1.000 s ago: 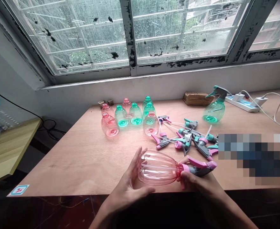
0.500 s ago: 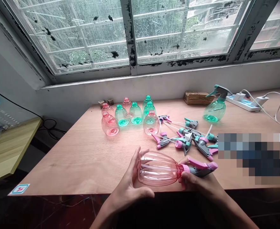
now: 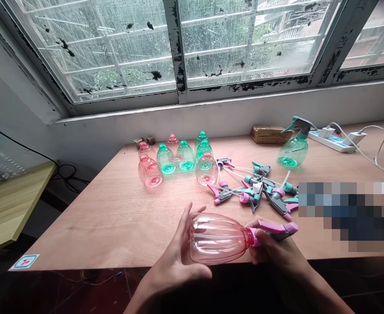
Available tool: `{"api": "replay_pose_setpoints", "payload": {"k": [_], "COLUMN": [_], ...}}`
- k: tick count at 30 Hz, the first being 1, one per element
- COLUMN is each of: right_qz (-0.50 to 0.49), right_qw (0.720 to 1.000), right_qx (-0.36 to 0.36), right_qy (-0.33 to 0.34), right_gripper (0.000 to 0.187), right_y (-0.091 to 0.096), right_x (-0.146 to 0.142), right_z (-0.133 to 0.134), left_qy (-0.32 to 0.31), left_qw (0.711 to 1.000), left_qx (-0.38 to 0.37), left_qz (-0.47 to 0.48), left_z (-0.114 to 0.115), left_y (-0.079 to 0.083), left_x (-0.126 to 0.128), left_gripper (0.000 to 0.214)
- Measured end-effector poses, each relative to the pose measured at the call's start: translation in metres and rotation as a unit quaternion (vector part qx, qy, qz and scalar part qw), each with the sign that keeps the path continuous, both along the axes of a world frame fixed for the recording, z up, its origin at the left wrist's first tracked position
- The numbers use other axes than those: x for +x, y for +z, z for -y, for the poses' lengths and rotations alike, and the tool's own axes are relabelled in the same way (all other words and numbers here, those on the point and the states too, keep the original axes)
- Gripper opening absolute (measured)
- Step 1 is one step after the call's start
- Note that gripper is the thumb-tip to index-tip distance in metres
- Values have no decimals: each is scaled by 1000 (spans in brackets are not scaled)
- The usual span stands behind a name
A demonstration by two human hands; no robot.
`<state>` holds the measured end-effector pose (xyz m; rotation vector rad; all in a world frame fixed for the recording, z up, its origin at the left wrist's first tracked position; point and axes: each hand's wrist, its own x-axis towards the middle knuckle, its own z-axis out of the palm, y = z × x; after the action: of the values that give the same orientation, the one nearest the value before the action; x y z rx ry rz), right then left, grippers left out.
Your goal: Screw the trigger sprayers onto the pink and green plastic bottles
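Note:
I hold a clear pink spray bottle [image 3: 216, 238] on its side above the wooden table's [image 3: 113, 218] near edge. My left hand [image 3: 175, 261] cups its base, fingers wrapped round it. My right hand [image 3: 273, 253] grips the pink-and-grey trigger head [image 3: 275, 230] at the bottle's neck. A dip tube shows inside the bottle.
Several empty pink and green bottles [image 3: 178, 159] stand at the table's middle back. A pile of loose trigger heads [image 3: 257, 187] lies to their right. An assembled green spray bottle [image 3: 293, 146], a brown block [image 3: 268, 134] and a power strip [image 3: 334, 140] sit at the back right.
The bottle has turned slightly in my hands and dropped a little toward me. My right fingers have closed further over the trigger head's collar.

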<state>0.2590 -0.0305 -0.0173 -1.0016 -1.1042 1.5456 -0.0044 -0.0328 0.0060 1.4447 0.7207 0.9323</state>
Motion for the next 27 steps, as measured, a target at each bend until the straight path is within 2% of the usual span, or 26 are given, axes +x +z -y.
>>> {"api": "replay_pose_setpoints", "payload": {"k": [4,10,14,16,22,25,27], "right_qz": [39,59,48,32,29,41,52], "right_qw": [999,998,998,999,999,999,998], "right_qx": [15,26,21,3,-26,-7,7], "right_qy": [-6,-17,-16,-9,-21,-23,-21], "right_gripper": [43,58,49,43,41,42,41], "right_y": [0,-4,-1,0,-2,-4,-6], "right_x": [0,4,1,-1,-1,0,2], "right_z": [-1,-4,-3,-2,-1,-2,-4], "left_qy": [11,17,8,16,37,50,36], "left_qw": [1000,994,997,999,998,997,998], "left_qx": [-6,64,49,32,-53,-62,-58], "left_qz": [-10,-89,-59,-22,19,7,5], "left_z": [-2,5,2,0,0,1,0], "left_y": [2,3,0,-3,-3,1,2], "left_x": [1,2,1,1,1,2,2], "left_gripper": [100,88,120,124,100,89,90]}}
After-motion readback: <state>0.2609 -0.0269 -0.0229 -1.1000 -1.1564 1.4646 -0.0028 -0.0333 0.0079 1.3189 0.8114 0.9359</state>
